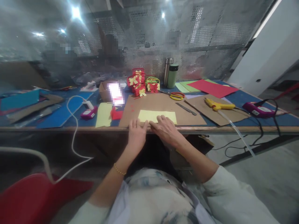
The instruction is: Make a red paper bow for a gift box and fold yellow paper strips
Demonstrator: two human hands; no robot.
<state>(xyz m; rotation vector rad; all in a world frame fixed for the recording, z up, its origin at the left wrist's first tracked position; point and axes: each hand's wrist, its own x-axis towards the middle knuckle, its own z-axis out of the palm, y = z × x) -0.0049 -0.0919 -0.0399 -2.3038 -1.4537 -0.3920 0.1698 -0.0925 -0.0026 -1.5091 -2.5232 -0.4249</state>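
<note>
A strip of pale yellow paper (157, 115) lies lengthwise on a brown cardboard sheet (193, 116) at the table's front edge. My left hand (137, 132) has its fingers bent over the paper's near left corner, with the thumb pointing inward. My right hand (165, 129) presses on the near edge, its fingers closed over the paper and its thumb close to the left one. Both hands grip the paper's near edge; the fingers hide part of it. A grey blade-like tool (186, 109) and red-and-yellow scissors (177, 95) lie beyond my right hand.
Several red and yellow bow-trimmed paper pieces (137, 82) stand at the back, near a green tumbler (173, 76). On the right are a yellow glue gun (219, 105) and red sheets (212, 87). A lit phone (115, 93) leans on the left, near a white cable (74, 137).
</note>
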